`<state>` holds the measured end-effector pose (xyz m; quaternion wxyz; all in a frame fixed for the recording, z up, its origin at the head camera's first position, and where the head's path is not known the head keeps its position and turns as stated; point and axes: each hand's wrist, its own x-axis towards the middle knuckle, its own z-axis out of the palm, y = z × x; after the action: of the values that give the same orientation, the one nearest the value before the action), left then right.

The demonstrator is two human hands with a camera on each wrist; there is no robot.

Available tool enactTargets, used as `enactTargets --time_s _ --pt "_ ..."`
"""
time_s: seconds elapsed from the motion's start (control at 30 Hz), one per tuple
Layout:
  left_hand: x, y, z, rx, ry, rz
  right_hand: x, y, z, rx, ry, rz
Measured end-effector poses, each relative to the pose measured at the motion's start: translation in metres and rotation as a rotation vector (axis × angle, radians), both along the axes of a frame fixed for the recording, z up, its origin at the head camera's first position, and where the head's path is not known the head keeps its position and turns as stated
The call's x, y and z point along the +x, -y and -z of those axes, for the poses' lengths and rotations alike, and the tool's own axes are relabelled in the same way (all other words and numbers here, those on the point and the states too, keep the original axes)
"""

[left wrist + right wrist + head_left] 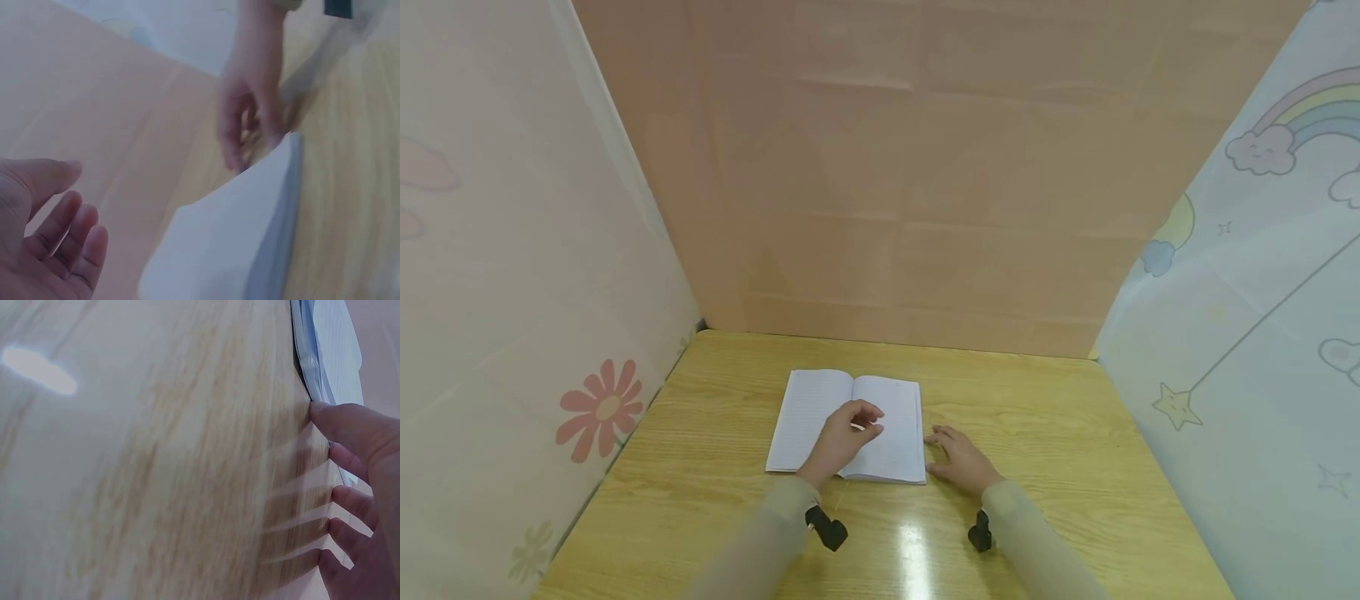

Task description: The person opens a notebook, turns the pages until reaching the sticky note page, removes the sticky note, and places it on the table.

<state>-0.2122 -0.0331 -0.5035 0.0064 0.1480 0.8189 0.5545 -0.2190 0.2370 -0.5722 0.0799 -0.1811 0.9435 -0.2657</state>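
Observation:
An open notebook (887,457) with lined white pages lies on the wooden table. Over its middle, close above the right page, hovers my left hand (842,437), its fingers loosely bent and nothing between them. In the left wrist view that hand (53,231) shows a gap between thumb and fingers. My right hand (961,463) is at the notebook's right edge, fingers spread and relaxed. The right wrist view has its thumb (353,428) right at the notebook's corner (315,369), with the fingertips down by the table surface.
The wooden table (1037,433) extends around the notebook. An orange-brown backdrop (902,183) rises behind it. Patterned white sheets stand at the left (512,333) and right (1247,333). Both wrists wear black devices over long sleeves.

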Motion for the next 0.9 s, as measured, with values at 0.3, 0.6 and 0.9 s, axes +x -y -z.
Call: enactTargets --time_s 0.3,0.6,0.9 --pt "0.005 -0.042 0.033 -0.049 0.094 0.161 -0.001 0.002 0.001 0.002 -0.023 0.001" --pt "0.008 -0.048 0.066 -0.118 0.068 0.190 -0.001 -0.001 0.005 0.011 -0.055 -0.016" --pt "0.007 -0.052 0.077 -0.254 0.008 0.160 -0.002 -0.001 0.005 0.021 -0.049 -0.011"
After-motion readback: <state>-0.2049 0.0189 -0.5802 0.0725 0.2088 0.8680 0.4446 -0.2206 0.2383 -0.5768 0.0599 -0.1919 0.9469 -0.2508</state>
